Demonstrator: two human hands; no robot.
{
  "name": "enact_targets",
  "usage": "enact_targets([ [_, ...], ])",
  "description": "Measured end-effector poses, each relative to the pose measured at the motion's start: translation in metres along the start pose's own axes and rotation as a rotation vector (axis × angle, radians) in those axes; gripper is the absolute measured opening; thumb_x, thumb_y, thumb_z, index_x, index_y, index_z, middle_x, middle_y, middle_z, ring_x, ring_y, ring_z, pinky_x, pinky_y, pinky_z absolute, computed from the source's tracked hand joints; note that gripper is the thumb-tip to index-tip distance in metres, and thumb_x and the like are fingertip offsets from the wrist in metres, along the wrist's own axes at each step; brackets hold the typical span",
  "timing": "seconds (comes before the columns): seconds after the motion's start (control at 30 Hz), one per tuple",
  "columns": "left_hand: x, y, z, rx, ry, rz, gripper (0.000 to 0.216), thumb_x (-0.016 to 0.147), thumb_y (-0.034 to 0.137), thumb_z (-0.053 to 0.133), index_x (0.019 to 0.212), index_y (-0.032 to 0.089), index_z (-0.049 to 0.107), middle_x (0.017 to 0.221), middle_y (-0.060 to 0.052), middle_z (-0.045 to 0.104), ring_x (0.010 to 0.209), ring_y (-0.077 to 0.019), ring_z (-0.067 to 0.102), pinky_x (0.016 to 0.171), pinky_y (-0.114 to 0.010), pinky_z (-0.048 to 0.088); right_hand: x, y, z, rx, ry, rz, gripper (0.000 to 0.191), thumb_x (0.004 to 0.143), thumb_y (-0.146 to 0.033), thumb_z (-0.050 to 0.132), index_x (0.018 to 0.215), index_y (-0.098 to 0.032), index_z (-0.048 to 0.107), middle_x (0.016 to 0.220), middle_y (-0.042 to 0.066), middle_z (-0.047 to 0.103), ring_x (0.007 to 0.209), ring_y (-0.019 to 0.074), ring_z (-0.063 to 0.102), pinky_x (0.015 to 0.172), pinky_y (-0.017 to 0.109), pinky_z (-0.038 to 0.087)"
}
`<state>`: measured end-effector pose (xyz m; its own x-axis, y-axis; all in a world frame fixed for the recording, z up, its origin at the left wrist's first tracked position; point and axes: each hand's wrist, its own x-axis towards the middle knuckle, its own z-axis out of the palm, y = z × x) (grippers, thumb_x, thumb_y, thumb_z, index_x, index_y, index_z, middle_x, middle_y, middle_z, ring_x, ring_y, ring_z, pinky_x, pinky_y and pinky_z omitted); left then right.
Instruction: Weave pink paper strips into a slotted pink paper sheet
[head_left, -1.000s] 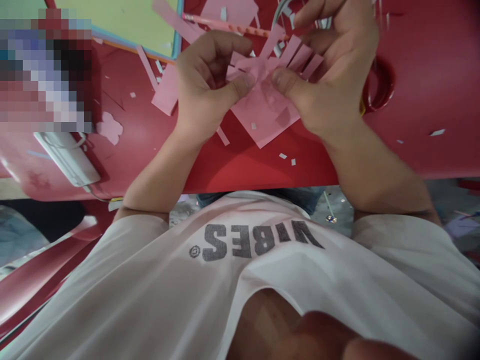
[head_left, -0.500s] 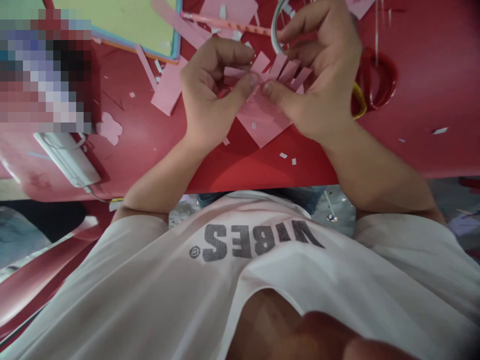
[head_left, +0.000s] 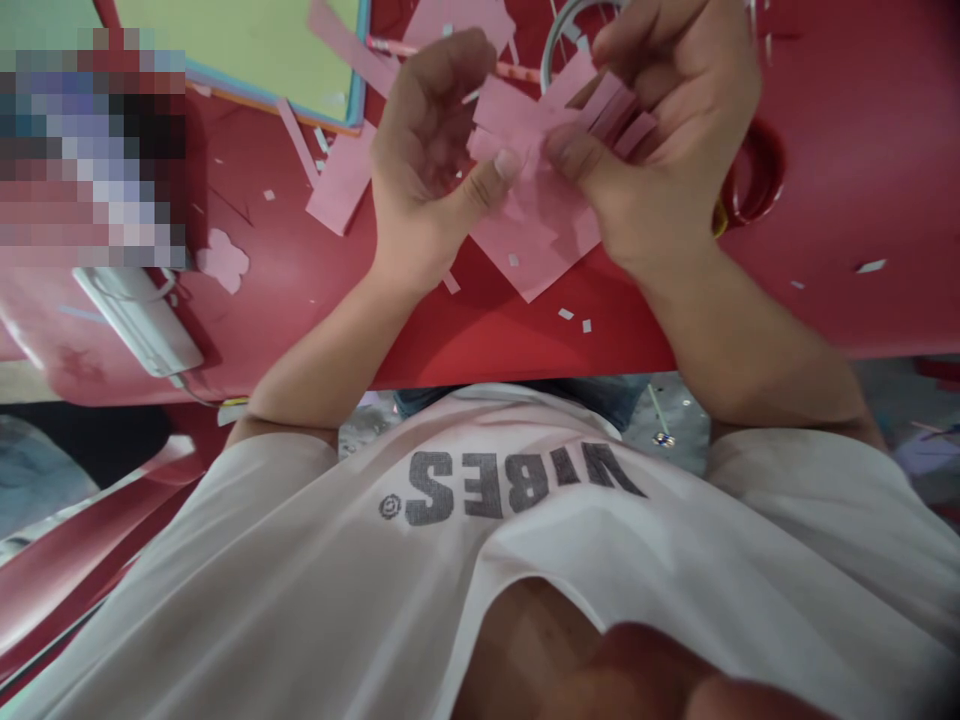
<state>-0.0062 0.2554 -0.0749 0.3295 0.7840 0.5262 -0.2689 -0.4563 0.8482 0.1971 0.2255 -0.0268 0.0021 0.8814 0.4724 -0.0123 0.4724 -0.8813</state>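
Red bench (head_left: 480,340) live below, and at top centre a fringed pink paper sheet (head_left: 536,235) sits pinched in the closed right hand (head_left: 664,150), steadied by the half-open left hand (head_left: 427,160), thumb pressing.

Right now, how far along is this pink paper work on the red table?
Done: narrow strips are cut along one side of the pink paper sheet. In hand: the left hand and right hand press that sheet with their thumbs. Remaining: its lower part looks uncut; loose pink strips lie beside it.
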Motion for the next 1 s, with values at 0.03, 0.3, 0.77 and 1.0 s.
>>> enact_targets([
  [0.03, -0.001, -0.003, -0.001, -0.011, 0.091, -0.039, 0.074, 0.068, 0.053, 0.089, 0.135, 0.035, 0.06, 0.133, -0.004, 0.064, 0.132, -0.03, 0.057, 0.109, -0.041, 0.053, 0.001, 0.0, 0.0, 0.019, 0.009, -0.007, 0.032, 0.08, -0.041, 0.079, 0.101, -0.02, 0.067, 0.091, -0.006, 0.058, 0.088, 0.0079, 0.055, 0.084, 0.026, 0.048],
  [0.3, -0.008, 0.019, 0.024, -0.023, 0.243, -0.404, 0.029, 0.072, 0.045, 0.088, 0.091, 0.029, 0.073, 0.074, 0.001, 0.064, 0.055, -0.0128, 0.058, 0.047, -0.029, 0.056, 0.002, -0.002, -0.004, 0.071, 0.146, 0.045, 0.027, 0.074, -0.027, 0.087, 0.094, -0.027, 0.069, 0.09, -0.005, 0.06, 0.089, 0.0127, 0.058, 0.086, 0.03, 0.05],
  [0.77, 0.005, 0.038, 0.025, 0.104, 0.375, -0.261, 0.019, 0.082, 0.041, 0.082, 0.08, 0.024, 0.075, 0.072, -0.001, 0.063, 0.065, -0.0139, 0.055, 0.059, -0.03, 0.042, -0.004, 0.008, 0.002, 0.149, -0.099, 0.162, 0.051, 0.066, -0.033, 0.088, 0.109, -0.028, 0.061, 0.109, -0.004, 0.058, 0.071, 0.008, 0.054, 0.055, 0.024, 0.04],
  [1.0, 0.001, 0.034, 0.018, 0.267, 0.281, -0.148, 0.01, 0.081, 0.027, 0.082, 0.09, 0.028, 0.076, 0.079, 0.0, 0.069, 0.069, -0.0148, 0.058, 0.061, -0.029, 0.045, -0.006, 0.009, 0.002, 0.111, -0.162, 0.204, 0.038, 0.074, -0.037, 0.085, 0.102, -0.023, 0.065, 0.09, -0.003, 0.064, 0.079, 0.0128, 0.061, 0.067, 0.028, 0.05],
])
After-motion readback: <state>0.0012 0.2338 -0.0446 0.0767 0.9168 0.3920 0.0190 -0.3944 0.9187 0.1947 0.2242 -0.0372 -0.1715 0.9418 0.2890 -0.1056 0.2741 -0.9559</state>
